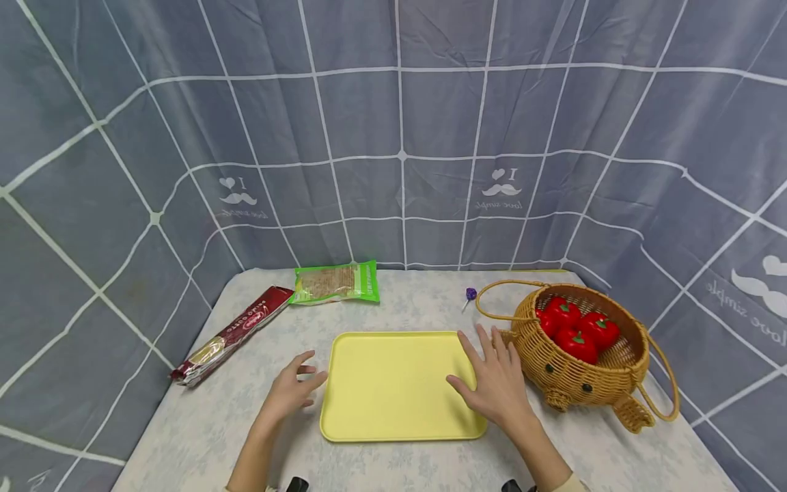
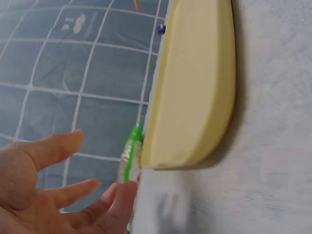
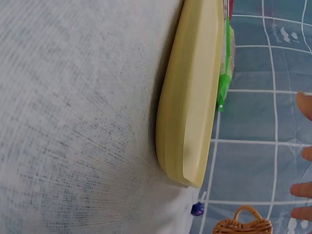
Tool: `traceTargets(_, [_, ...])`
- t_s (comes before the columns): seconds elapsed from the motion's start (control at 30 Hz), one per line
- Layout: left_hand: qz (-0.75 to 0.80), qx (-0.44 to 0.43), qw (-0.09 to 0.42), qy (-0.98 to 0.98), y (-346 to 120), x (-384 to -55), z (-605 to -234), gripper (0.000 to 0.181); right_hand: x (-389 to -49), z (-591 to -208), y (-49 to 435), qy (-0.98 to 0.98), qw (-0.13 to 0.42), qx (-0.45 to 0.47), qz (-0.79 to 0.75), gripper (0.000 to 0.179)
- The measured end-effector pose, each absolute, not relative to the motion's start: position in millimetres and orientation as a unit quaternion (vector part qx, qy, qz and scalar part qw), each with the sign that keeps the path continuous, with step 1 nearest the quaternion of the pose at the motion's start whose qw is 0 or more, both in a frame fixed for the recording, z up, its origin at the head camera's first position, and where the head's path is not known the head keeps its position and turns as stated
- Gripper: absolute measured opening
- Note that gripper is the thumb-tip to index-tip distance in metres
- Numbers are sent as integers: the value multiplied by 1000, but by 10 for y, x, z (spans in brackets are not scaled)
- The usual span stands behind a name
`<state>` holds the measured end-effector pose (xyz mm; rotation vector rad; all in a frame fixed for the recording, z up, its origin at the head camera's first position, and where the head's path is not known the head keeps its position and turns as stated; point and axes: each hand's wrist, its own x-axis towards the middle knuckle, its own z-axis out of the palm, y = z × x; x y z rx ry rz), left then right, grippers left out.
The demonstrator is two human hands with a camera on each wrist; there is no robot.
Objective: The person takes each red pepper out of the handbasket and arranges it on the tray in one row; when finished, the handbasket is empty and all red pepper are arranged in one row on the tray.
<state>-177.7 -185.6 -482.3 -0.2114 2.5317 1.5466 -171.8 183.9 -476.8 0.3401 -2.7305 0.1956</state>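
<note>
A shallow yellow tray (image 1: 399, 386) lies between both hands on the table. At its left edge is the left hand (image 1: 290, 391), fingers apart and loosely bent, holding nothing; the left wrist view shows this hand (image 2: 73, 195) beside the tray's end (image 2: 190, 97). The right hand (image 1: 496, 383) hovers palm down over the tray's right edge with its fingers spread, nothing in its grasp. In the right wrist view only the fingertips (image 3: 303, 189) of that hand enter at the right, apart from the tray (image 3: 195, 107).
A wicker basket (image 1: 562, 379) with a looped handle and several red bell peppers (image 1: 576, 345) stands right of the right hand. Behind the tray lie a purple-wrapped lollipop (image 1: 471, 294) and a green-edged clear packet (image 1: 335, 283). A long dark-red package (image 1: 236, 335) lies at left; grid-patterned curtains (image 1: 430, 123) surround the table.
</note>
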Motion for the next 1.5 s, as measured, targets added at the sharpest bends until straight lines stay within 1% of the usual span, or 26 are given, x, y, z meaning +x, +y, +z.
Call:
traceTargets(0.07, [538,-88,103,832,-1869,-1785,-4877,64,-1715,-4770,1848,-972,190,120,68,81])
traceTargets(0.13, [543,-100,110,826,-1866,-1800,-4953,60,-1712,-4769,1857,-972,190,119,69,81])
traceTargets(0.3, [541,-106,110,827,-1811,-1853,-5137,49,-1724,-4762,1870,-970,199,124,60,81])
traceTargets(0.43, [538,-111,109,828,-1772,-1872,-5191,43,-1734,-4749,1874,-970,200,130,52,80])
traceTargets(0.87, [559,-126,104,813,-1798,-1872,-5212,44,-1822,-4692,1959,-967,188,164,48,83])
traceTargets(1.0, [572,-118,103,805,-1779,-1866,-5243,44,-1857,-4632,2110,-960,187,178,113,84])
traceTargets(1.17, [586,-116,96,796,-1769,-1839,-5276,42,-1931,-4469,2438,-938,223,207,168,87])
traceTargets(1.27, [587,-117,95,796,-1767,-1832,-5293,41,-1950,-4309,2664,-933,227,208,185,90])
traceTargets(1.37, [589,-114,94,794,-1770,-1836,-5296,41,-1980,-4141,2897,-934,198,190,231,91])
traceTargets(1.5, [594,-114,92,791,-1770,-1848,-5287,41,-2038,-3977,3215,-931,117,126,322,88])
